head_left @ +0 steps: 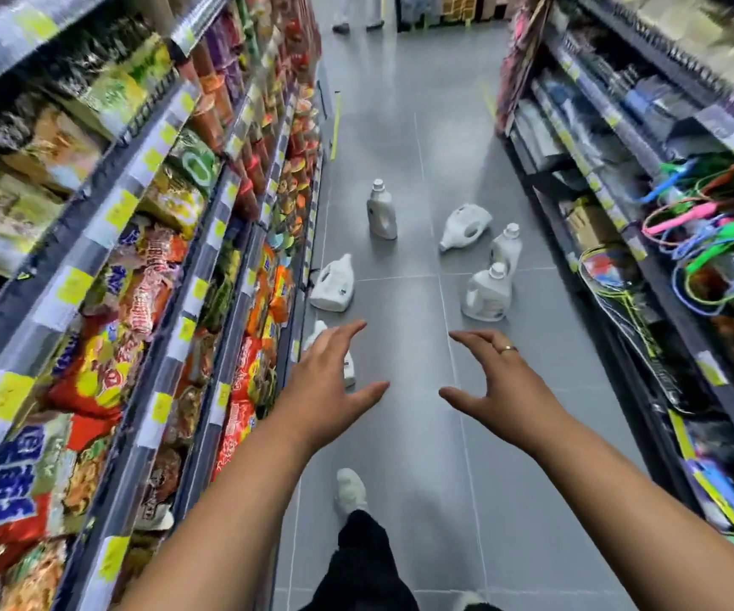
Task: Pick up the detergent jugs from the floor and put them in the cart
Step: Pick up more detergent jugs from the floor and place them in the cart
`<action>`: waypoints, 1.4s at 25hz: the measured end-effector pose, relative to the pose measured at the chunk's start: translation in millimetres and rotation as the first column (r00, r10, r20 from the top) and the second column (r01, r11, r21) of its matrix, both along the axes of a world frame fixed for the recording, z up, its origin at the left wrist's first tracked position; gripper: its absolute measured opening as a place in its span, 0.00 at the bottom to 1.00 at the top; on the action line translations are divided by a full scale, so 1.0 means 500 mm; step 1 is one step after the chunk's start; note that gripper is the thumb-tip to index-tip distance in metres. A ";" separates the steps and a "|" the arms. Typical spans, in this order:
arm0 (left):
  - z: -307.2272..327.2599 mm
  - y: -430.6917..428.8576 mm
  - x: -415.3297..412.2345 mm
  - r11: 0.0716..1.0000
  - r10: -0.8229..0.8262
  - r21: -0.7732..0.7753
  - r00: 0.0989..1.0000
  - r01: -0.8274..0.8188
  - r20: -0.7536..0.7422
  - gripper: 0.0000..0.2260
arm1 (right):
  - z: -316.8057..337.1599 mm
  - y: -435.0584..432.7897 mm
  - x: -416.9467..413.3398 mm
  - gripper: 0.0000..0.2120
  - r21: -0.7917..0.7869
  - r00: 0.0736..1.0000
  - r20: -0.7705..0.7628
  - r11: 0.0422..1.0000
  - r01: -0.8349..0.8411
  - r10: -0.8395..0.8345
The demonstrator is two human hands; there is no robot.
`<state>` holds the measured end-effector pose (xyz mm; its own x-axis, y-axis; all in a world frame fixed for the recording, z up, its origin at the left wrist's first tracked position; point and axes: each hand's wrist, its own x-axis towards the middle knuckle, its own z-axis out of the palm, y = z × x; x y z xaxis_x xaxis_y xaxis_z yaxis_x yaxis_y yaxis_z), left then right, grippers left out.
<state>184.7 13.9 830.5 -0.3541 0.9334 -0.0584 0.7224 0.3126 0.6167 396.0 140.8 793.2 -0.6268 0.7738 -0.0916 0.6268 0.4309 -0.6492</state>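
White detergent jugs (487, 291) lie scattered on the grey floor (404, 138) beyond both hands; left hand (327, 385) spread, one jug (349, 368) partly behind it; right hand (504, 381) spread, empty.

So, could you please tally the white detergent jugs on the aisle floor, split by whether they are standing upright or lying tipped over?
Upright jugs: 3
Tipped or lying jugs: 3, one partly hidden behind the left hand
Total: 6 jugs, all on the floor; no cart in view.
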 end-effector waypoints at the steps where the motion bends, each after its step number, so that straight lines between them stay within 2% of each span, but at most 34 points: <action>1: -0.009 0.050 -0.026 1.000 -0.031 0.002 1.000 0.031 -0.006 0.34 | -0.010 0.034 -0.018 0.34 -0.002 1.000 0.003 1.000 0.028 -0.028; 7: -0.059 0.369 -0.162 0.967 -0.253 -0.024 0.966 0.255 0.057 0.33 | -0.061 0.255 -0.110 0.33 -0.059 0.955 -0.032 0.954 0.292 -0.295; 11: -0.093 0.570 -0.196 0.932 -0.351 -0.063 0.933 0.356 0.076 0.33 | -0.097 0.397 -0.129 0.33 -0.111 0.908 -0.029 0.904 0.412 -0.417; 17: -0.193 0.865 -0.168 0.916 -0.391 -0.031 0.908 0.400 0.149 0.29 | -0.194 0.678 -0.112 0.35 -0.143 0.885 0.007 0.876 0.461 -0.465; 22: -0.305 1.096 -0.151 0.939 -0.329 -0.046 0.929 0.341 0.172 0.30 | -0.306 0.937 -0.107 0.38 -0.149 0.889 0.046 0.877 0.457 -0.456; 26: -0.468 1.256 -0.168 0.945 -0.285 -0.092 0.927 0.315 0.246 0.30 | -0.462 1.088 -0.119 0.39 -0.168 0.883 0.082 0.867 0.469 -0.462; 30: -0.696 1.370 -0.183 0.935 -0.276 -0.136 0.912 0.327 0.302 0.31 | -0.679 1.176 -0.143 0.41 -0.216 0.848 0.065 0.822 0.527 -0.527; 33: -0.934 1.441 -0.185 0.946 -0.243 -0.134 0.918 0.296 0.315 0.36 | -0.905 1.233 -0.169 0.43 -0.237 0.788 0.032 0.762 0.603 -0.614; 35: -1.099 1.467 -0.179 0.960 -0.207 -0.111 0.916 0.258 0.344 0.36 | -1.052 1.267 -0.180 0.47 -0.238 0.788 -0.010 0.766 0.597 -0.616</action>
<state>95.2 747.3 281.1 -0.0653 0.9578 -0.2798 0.5527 0.2682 0.7891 306.1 774.2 267.1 -0.0459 0.9627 -0.2667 0.6509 -0.1737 -0.7390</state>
